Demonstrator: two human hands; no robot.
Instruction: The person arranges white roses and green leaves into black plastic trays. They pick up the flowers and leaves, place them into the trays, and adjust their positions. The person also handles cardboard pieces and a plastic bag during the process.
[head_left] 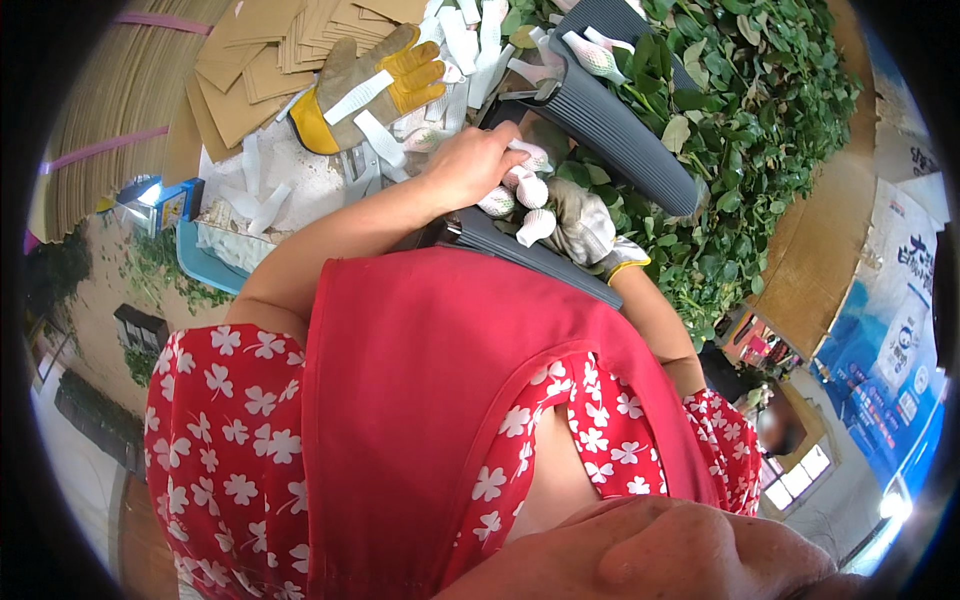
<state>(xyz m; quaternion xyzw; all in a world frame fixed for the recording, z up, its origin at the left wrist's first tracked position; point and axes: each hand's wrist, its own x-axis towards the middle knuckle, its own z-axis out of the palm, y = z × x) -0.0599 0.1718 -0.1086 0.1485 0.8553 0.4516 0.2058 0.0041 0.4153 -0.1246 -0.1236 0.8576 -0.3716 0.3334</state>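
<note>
My bare left hand is closed at a cluster of rosebuds in white foam nets, its fingertips on the upper buds. Pink and green show through the mesh. Against the cluster's right side, my right hand wears a pale grey glove with a yellow cuff. Its fingers curl round the bunch below the heads, where the stems are hidden. Both hands work between two dark grey ribbed panels, one beyond them and one close to my apron. More netted buds lie on the far panel.
A yellow and grey work glove lies among loose white foam nets at the left. Behind are brown cardboard pieces and a tall strapped cardboard stack. Leafy green stems heap up at the right. A blue tray stands left.
</note>
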